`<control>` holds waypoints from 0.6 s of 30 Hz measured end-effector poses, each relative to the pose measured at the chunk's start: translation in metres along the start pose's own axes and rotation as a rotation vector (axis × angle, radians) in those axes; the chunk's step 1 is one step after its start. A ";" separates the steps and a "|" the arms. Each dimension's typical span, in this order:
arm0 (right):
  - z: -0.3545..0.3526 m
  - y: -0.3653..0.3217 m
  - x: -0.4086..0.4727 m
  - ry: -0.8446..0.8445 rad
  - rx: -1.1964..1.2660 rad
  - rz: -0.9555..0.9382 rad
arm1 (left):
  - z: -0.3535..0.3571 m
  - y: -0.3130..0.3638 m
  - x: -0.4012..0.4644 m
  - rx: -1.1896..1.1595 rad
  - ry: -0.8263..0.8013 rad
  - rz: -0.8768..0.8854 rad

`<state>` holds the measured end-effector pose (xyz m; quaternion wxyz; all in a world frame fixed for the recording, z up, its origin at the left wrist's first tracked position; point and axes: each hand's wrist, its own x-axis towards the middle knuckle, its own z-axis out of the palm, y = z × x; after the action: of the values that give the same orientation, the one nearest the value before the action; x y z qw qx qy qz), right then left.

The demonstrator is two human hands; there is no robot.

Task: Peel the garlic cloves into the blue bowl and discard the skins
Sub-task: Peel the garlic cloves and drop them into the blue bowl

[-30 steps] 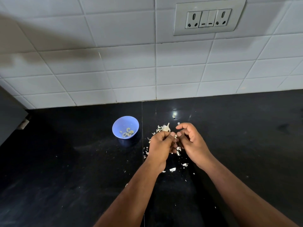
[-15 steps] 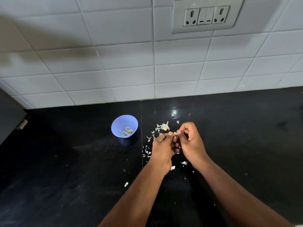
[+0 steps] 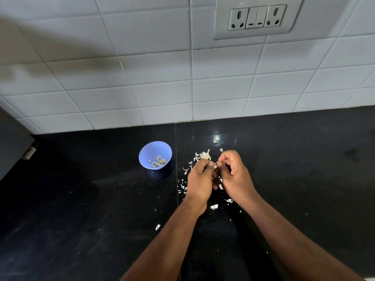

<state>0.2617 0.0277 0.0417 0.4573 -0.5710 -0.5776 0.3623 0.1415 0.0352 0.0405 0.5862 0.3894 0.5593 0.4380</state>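
over black counter (image 3: 81, 199), garlic clove (image 3: 215, 166) pinched between both hands' fingers (image 3: 211, 164).

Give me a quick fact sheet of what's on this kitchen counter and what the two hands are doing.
surface: black countertop, white tiled wall behind
blue bowl: left of the hands, holds peeled cloves
left hand: fingers curled, pinching a clove
right hand: fingers curled, picking at the same clove
clove: mostly hidden between the fingertips
garlic bulb remnant: just behind the hands
skins: scattered around the hands
wall: socket panel

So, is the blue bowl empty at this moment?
No, the blue bowl holds several pale peeled cloves at its bottom.
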 end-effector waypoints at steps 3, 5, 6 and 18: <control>0.002 0.002 0.000 0.026 0.087 0.081 | -0.002 -0.001 -0.003 -0.058 -0.033 0.001; 0.003 0.004 -0.001 0.017 0.134 0.142 | 0.000 0.000 -0.005 -0.018 0.009 0.025; 0.004 0.005 -0.002 0.008 0.144 0.163 | 0.002 0.001 -0.005 -0.001 0.051 0.028; 0.009 -0.003 -0.001 0.022 0.178 0.288 | -0.003 -0.002 -0.003 -0.043 0.214 0.035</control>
<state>0.2523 0.0276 0.0414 0.4558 -0.6089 -0.4505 0.4675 0.1386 0.0315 0.0396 0.5234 0.3374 0.6024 0.4993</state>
